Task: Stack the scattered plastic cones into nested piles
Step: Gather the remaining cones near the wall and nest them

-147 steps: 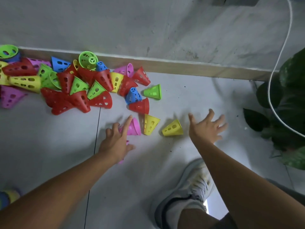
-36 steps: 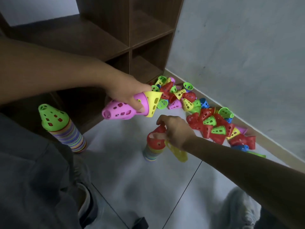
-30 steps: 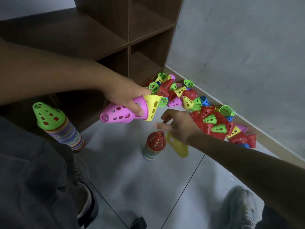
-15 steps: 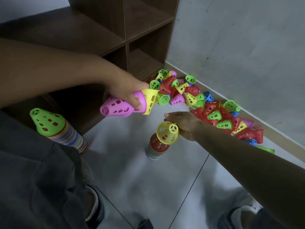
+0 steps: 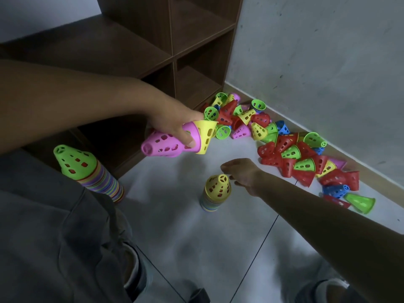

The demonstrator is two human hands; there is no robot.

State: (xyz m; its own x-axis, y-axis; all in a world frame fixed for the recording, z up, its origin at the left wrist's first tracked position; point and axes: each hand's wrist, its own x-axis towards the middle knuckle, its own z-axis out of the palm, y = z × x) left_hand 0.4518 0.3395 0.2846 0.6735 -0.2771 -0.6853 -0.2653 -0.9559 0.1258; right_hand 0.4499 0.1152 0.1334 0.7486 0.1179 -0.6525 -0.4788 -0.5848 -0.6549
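home room, wooden cubby shelf (image 5: 175,51), tiled floor (image 5: 196,248)

right hand (image 5: 242,173): fingertips blurred | shoe (image 5: 323,290): cut off by bottom edge | shelf (image 5: 175,40): top cropped

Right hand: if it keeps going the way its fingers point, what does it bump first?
Probably nothing soon: the right hand points left just above the yellow cone; beyond lies bare floor. Depth is unclear.
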